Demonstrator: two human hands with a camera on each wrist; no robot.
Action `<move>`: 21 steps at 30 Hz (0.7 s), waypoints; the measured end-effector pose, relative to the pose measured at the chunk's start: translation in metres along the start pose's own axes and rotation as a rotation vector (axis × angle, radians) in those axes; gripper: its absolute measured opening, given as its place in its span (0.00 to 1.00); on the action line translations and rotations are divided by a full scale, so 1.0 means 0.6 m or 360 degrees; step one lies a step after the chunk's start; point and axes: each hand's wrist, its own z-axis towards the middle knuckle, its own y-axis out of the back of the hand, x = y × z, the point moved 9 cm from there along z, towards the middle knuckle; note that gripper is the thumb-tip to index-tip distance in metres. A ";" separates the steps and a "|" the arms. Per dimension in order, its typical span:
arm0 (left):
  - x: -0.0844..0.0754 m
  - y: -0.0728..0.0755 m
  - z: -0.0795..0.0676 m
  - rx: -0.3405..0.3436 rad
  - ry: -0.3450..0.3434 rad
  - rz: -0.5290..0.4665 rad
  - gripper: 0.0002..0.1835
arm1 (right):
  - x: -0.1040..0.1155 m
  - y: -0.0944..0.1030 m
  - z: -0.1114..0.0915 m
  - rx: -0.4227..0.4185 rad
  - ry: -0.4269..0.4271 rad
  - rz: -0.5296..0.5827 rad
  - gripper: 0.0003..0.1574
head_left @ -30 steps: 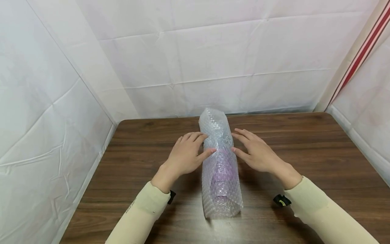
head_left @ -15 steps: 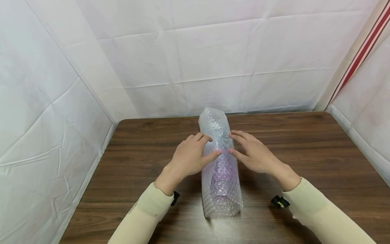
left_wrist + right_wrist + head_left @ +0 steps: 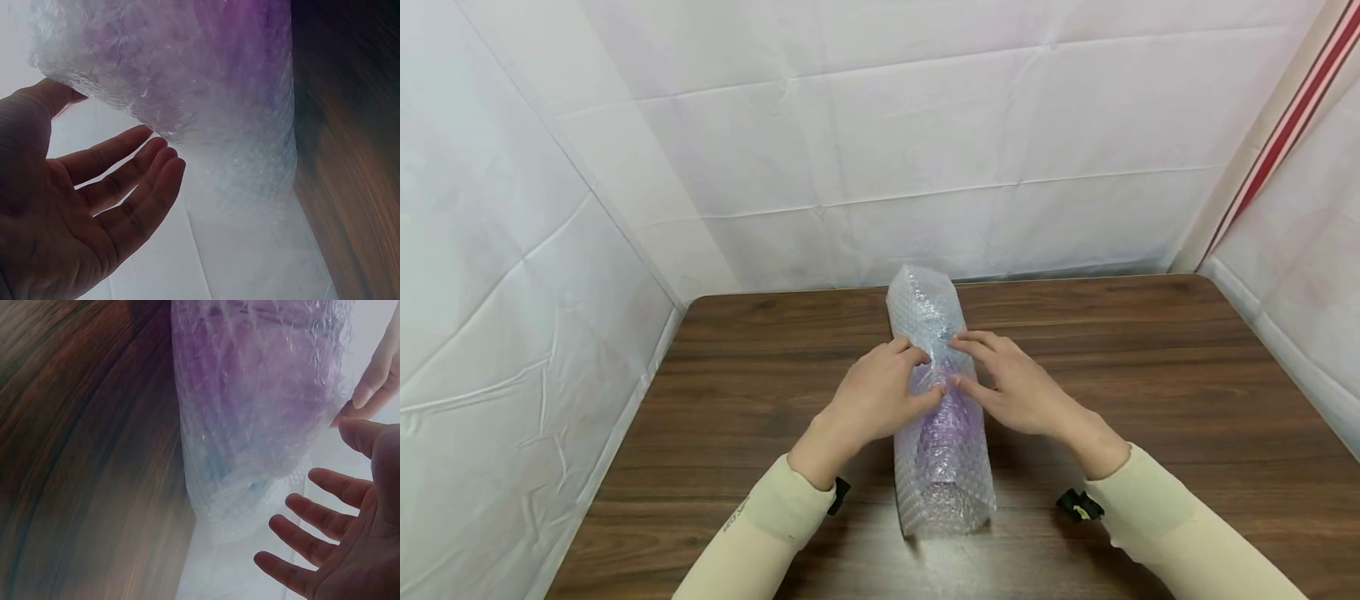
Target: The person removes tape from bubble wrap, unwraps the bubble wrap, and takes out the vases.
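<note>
A long bundle in clear bubble wrap [image 3: 943, 450] lies lengthwise on the brown wooden table. Something purple and pale blue shows through the plastic, its kind hidden by the bubbles. Over the middle of the bundle, my left hand [image 3: 880, 392] comes in from the left, its thumb at the wrap's top surface and its fingers loosely bent [image 3: 119, 187]. From the opposite side my right hand [image 3: 1018, 383] reaches across with fingers spread, thumb close to the left thumb. In the right wrist view those fingers [image 3: 322, 515] are extended beside the wrap, gripping nothing.
The wooden table [image 3: 760, 383] ends at a back edge close behind the bundle's far end. White sheeting [image 3: 887, 142] hangs behind and at both sides, with a red stripe [image 3: 1292, 133] at the right corner. Dark wrist cameras [image 3: 1081, 504] sit under the sleeves.
Both hands have moved inward over the bundle and slightly nearer the body, so the thumbs now almost meet on top. The bundle has hardly shifted.
</note>
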 end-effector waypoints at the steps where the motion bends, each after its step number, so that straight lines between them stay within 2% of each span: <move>1: -0.001 0.001 0.000 -0.0007 -0.0010 0.0002 0.25 | 0.002 -0.001 0.000 0.0000 0.0002 0.0004 0.33; 6: -0.005 0.004 0.000 -0.0027 -0.0014 0.0005 0.22 | 0.011 -0.006 0.002 -0.0008 0.0016 0.0015 0.31; 14: -0.014 0.010 -0.001 -0.0170 -0.0033 0.0041 0.12 | 0.018 -0.012 0.006 -0.0026 -0.0003 0.0028 0.28; 21: -0.018 0.013 0.000 -0.0247 -0.0016 0.0090 0.08 | 0.014 -0.018 0.010 -0.0039 -0.0055 0.0072 0.26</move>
